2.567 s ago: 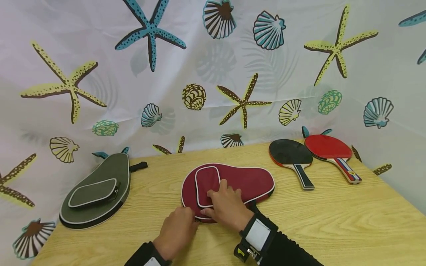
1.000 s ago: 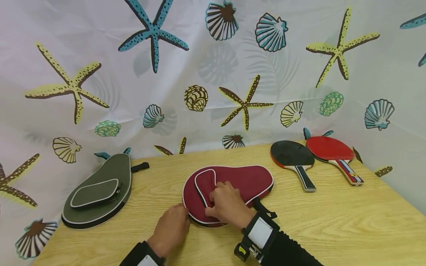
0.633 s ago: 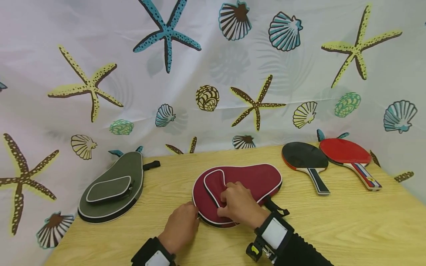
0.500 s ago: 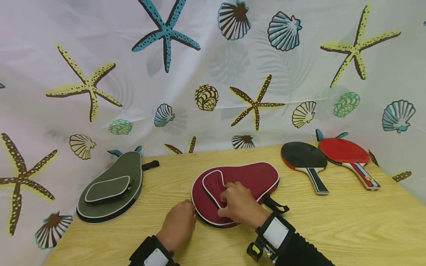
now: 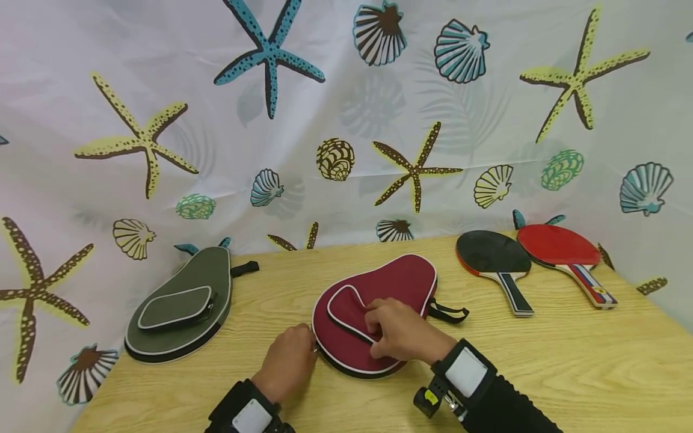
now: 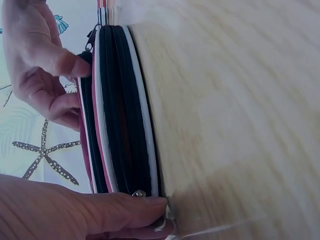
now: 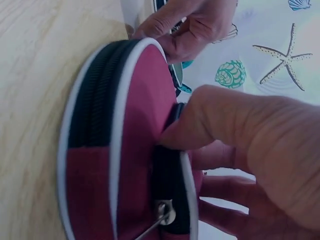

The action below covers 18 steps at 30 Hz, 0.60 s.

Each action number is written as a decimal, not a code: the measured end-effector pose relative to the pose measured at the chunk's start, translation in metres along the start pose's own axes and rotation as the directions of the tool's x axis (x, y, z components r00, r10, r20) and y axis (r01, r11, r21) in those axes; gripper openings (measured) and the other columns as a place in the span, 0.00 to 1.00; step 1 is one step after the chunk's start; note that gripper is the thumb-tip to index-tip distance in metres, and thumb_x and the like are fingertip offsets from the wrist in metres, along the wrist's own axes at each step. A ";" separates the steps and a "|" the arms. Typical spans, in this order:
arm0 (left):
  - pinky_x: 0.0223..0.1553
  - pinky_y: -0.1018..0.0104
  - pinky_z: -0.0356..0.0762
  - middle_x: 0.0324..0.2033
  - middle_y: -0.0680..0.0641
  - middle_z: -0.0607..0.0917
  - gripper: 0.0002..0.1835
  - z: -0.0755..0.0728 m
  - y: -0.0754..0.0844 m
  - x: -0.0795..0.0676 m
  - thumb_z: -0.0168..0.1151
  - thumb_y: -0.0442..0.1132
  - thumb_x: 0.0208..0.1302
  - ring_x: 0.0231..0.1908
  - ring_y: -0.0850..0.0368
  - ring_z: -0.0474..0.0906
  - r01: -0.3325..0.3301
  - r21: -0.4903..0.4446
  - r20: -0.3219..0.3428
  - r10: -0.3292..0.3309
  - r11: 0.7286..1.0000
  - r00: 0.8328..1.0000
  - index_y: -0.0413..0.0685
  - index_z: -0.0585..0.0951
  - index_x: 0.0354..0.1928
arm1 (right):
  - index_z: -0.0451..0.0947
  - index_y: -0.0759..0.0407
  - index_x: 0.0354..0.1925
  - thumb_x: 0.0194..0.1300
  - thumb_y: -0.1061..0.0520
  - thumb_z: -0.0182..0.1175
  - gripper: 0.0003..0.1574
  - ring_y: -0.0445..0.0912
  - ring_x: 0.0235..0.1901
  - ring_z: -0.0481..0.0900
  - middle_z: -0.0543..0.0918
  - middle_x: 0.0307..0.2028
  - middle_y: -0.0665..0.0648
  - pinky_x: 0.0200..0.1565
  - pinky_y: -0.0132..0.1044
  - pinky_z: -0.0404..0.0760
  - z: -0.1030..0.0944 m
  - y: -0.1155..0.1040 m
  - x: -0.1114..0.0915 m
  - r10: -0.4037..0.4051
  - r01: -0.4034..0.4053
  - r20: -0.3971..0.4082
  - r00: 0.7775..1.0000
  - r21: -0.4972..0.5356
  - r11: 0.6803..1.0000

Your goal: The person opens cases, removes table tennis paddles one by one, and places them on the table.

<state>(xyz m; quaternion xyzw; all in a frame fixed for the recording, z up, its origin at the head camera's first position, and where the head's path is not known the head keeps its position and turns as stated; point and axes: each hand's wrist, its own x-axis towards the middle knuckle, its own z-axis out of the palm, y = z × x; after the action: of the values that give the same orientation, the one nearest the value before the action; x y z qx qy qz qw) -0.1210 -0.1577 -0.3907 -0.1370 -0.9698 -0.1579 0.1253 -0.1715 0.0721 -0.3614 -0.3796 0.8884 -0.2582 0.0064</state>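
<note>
A maroon table tennis bat case (image 5: 403, 273) with white piping lies on the table, its narrow end pointing away to the right. My left hand (image 5: 289, 362) is at the case's rounded left edge, where thumb and finger pinch the metal zip pull (image 6: 139, 194). In the left wrist view the side zip (image 6: 122, 115) stands parted, with a dark gap between its tapes. My right hand (image 5: 403, 331) grips the case's front pocket (image 5: 346, 310); in the right wrist view its thumb presses the pocket's black zip edge (image 7: 170, 170). The right fingertips are partly hidden behind the pocket.
An olive green bat case (image 5: 178, 307) lies at the left. Two table tennis bats, one black-faced (image 5: 492, 252) and one red-faced (image 5: 557, 245), lie at the back right. A black strap (image 5: 448, 313) sticks out beside the maroon case. A patterned curtain (image 5: 325, 228) borders the wooden table (image 5: 568, 373).
The maroon case has turned, its narrow end swinging away and leftward. My right hand has shifted a little right with the pocket. My left hand stays at the rounded edge; the view has panned left.
</note>
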 end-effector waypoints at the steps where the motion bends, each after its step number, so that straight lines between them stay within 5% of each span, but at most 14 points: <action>1: 0.20 0.62 0.71 0.20 0.49 0.77 0.15 0.000 0.000 0.000 0.70 0.23 0.48 0.22 0.54 0.77 -0.003 0.001 0.000 0.003 1.000 1.000 0.46 0.75 0.17 | 0.73 0.54 0.20 0.41 0.64 0.72 0.15 0.61 0.52 0.78 0.82 0.53 0.63 0.36 0.38 0.72 -0.001 0.001 -0.001 -0.011 0.011 0.007 1.000 -0.003 1.000; 6: 0.18 0.63 0.69 0.18 0.49 0.78 0.16 -0.002 -0.001 0.001 0.69 0.23 0.48 0.21 0.56 0.77 -0.003 -0.015 0.012 0.004 1.000 1.000 0.47 0.75 0.14 | 0.73 0.53 0.21 0.41 0.64 0.72 0.16 0.61 0.52 0.79 0.82 0.54 0.62 0.36 0.37 0.70 -0.008 0.007 -0.004 -0.040 0.041 0.050 0.998 -0.015 0.999; 12: 0.19 0.63 0.70 0.16 0.51 0.79 0.16 -0.002 -0.006 0.003 0.68 0.22 0.50 0.21 0.58 0.77 -0.109 -0.031 0.035 0.110 0.994 0.993 0.47 0.76 0.15 | 0.74 0.53 0.23 0.43 0.65 0.73 0.16 0.61 0.49 0.80 0.81 0.55 0.60 0.35 0.37 0.71 -0.011 0.009 -0.008 0.010 -0.012 0.080 0.997 0.030 0.999; 15: 0.20 0.64 0.69 0.16 0.53 0.77 0.17 -0.001 -0.009 0.005 0.67 0.22 0.51 0.21 0.62 0.73 -0.141 -0.041 0.059 0.143 0.989 0.988 0.48 0.75 0.15 | 0.79 0.55 0.32 0.48 0.62 0.74 0.14 0.56 0.45 0.80 0.82 0.50 0.58 0.37 0.41 0.75 -0.008 0.007 -0.007 0.046 -0.048 0.063 0.997 0.021 0.999; 18: 0.22 0.65 0.69 0.16 0.53 0.76 0.17 -0.001 -0.011 0.006 0.68 0.22 0.52 0.21 0.63 0.71 -0.161 -0.046 0.080 0.165 0.986 0.983 0.47 0.75 0.16 | 0.83 0.58 0.49 0.53 0.58 0.75 0.24 0.54 0.45 0.80 0.81 0.47 0.58 0.44 0.52 0.78 -0.002 0.001 -0.003 0.063 -0.063 0.039 0.997 -0.010 0.998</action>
<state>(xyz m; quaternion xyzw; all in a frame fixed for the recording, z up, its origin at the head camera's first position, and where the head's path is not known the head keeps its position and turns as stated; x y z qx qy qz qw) -0.1291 -0.1665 -0.3909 -0.2249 -0.9565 -0.1603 0.0943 -0.1705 0.0763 -0.3605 -0.3563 0.9007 -0.2467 0.0304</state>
